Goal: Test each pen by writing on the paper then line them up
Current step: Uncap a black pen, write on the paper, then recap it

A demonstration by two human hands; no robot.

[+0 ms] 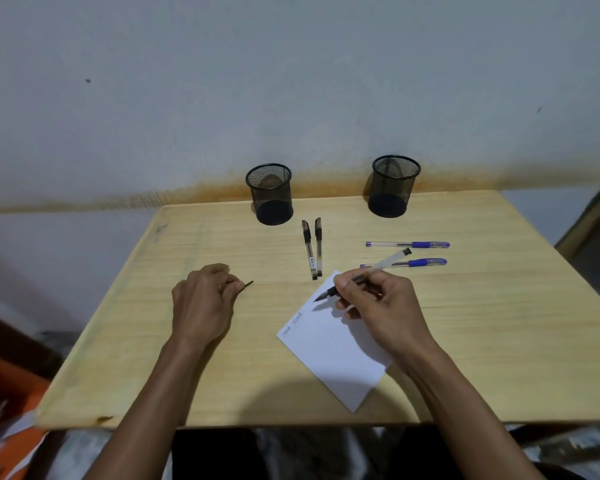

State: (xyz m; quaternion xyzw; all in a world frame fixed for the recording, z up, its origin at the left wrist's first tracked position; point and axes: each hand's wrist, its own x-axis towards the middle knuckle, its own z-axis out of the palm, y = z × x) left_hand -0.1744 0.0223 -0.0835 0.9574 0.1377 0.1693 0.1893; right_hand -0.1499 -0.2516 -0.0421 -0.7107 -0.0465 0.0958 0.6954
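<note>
R hand [374, 299] grips pen [368, 271] tip on paper [333, 351] edge, L hand [201, 303] pinches cap [247, 285]

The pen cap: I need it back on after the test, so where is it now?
In the head view the pen cap is pinched in the left hand, left of the paper, just above the table.

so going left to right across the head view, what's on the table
left hand pinching a pen cap → left mesh cup → two black pens → right mesh cup → upper blue pen
</note>
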